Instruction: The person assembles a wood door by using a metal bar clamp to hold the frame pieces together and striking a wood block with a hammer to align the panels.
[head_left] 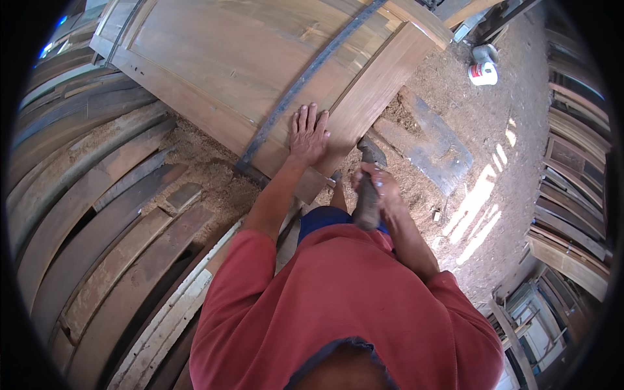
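A large wooden panelled door [214,58] lies in front of me, with a long dark metal bar [305,78] crossing it. My left hand [309,138] rests flat on the door's near corner, fingers stretched out, just right of the bar. In my right hand [380,185] is a hammer-like tool [368,209] with a thick handle, the fingers wrapped round it. Its dark head [372,152] is close to the door's right edge; I cannot tell whether they touch. Part of the tool is hidden by my fingers.
Stacked long boards [97,260] fill the left side. Sawdust [208,159] covers the floor around the door. A flat grey board [442,146] lies to the right. A white bucket [483,74] stands farther off, and more timber [575,188] lines the right side.
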Available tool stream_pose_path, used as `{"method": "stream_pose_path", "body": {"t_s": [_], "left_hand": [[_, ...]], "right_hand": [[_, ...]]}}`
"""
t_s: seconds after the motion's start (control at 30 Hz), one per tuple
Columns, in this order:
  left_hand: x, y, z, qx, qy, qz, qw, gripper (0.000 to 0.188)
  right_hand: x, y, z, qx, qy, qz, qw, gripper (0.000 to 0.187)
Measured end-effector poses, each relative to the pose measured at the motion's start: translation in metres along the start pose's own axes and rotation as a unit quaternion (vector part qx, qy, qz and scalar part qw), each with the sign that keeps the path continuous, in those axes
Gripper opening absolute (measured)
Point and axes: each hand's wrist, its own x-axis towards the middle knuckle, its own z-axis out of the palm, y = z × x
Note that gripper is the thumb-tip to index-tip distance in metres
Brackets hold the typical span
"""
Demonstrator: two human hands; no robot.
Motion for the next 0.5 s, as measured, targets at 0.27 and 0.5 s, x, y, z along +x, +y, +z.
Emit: {"method": "stream_pose_path", "body": {"t_s": [0.27,0.5], "left_hand": [[-0.094,-0.007,-0.018,-0.025,0.037,-0.215,0.976,0.092],[-0.115,0.003,-0.019,-0.018,-0.02,-0.282,0.959,0.101]], "right_hand": [[-0.084,-0.062,-0.112,-0.107,0.042,-0.086,0.99,0.028],[-0.04,-0.043,-0.156,-0.087,0.223,-0.123,0.963,0.007]]}}
